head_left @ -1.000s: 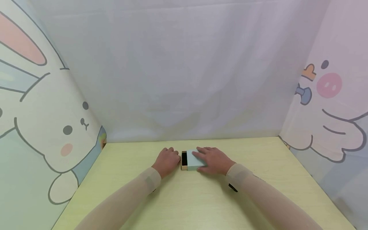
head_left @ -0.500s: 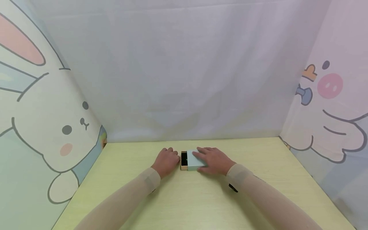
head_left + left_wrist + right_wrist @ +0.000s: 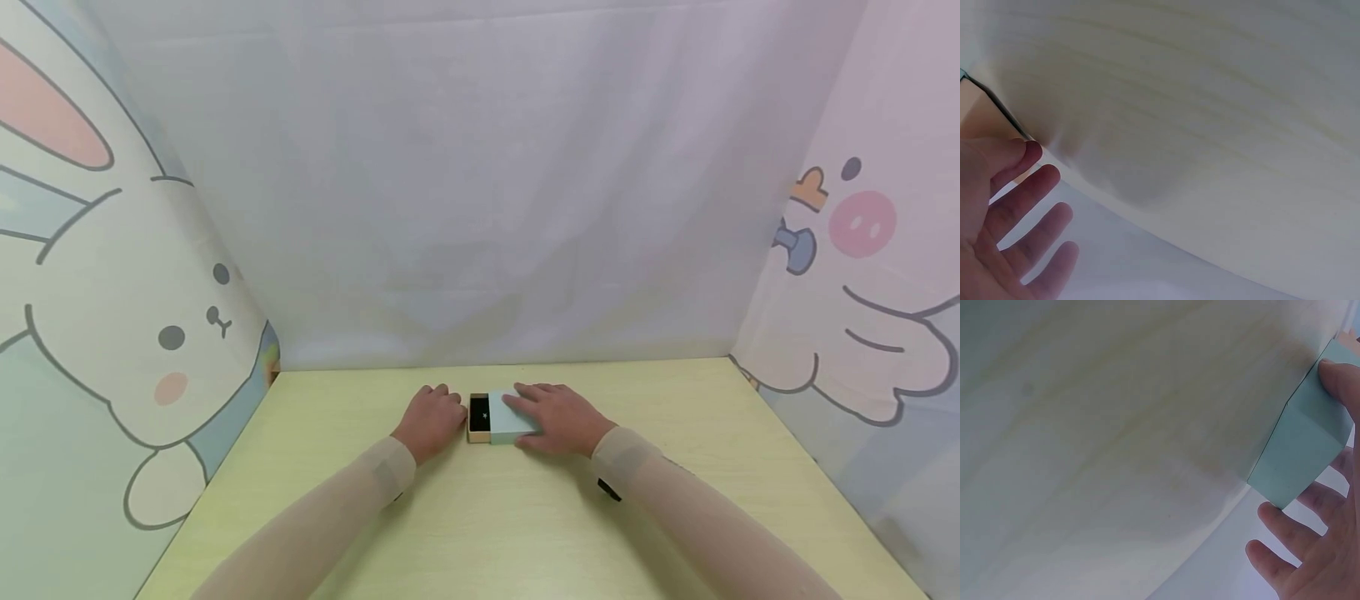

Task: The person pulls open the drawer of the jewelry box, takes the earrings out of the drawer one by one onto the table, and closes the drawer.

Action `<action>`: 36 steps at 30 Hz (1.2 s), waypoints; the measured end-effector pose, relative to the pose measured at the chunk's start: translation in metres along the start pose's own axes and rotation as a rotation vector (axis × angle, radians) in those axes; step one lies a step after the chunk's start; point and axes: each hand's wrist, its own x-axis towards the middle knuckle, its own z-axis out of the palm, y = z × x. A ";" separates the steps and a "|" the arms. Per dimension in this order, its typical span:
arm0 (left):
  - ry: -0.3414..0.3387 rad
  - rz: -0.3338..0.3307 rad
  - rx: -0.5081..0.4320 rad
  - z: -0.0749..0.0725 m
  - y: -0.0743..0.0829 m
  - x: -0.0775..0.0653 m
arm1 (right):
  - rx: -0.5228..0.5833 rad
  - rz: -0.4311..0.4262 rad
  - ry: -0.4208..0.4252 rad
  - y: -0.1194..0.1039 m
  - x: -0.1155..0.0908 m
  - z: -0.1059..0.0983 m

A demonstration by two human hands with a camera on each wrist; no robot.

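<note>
A small drawer-style gift box lies at the middle of the table, toward the back. Its pale mint sleeve (image 3: 506, 417) covers the right part, and a kraft-brown drawer (image 3: 478, 437) with a black lining sticks out on the left. A tiny white star-shaped mark (image 3: 484, 416) shows on the lining. My left hand (image 3: 431, 423) pinches the drawer's outer end with thumb and index finger; the other fingers spread loosely in the left wrist view. My right hand (image 3: 562, 419) grips the sleeve (image 3: 1302, 445), thumb on the near side and fingers over the top and far side.
The light wooden table (image 3: 450, 533) ends at a pale cloth backdrop (image 3: 480, 208). Printed cloth walls stand left and right, with a rabbit (image 3: 172, 367) on one and a pink-cheeked white animal (image 3: 847, 317) on the other.
The drawer has slid slightly further left out of the sleeve along with my left hand, and the star mark has come into view. The right hand and sleeve have stayed nearly still.
</note>
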 end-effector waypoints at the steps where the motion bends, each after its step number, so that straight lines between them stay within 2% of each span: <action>1: 0.005 0.000 -0.002 0.000 -0.001 -0.001 | 0.000 0.000 0.000 0.000 0.000 0.000; 16: 0.030 -0.007 -0.007 0.004 -0.007 -0.007 | 0.004 0.021 -0.017 0.002 0.002 0.005; 25: 0.016 -0.008 0.010 0.003 -0.011 -0.008 | 0.000 0.014 -0.009 0.001 0.004 0.004; 36: 0.019 -0.013 -0.022 0.006 -0.015 -0.010 | -0.015 0.002 -0.002 0.002 0.004 0.006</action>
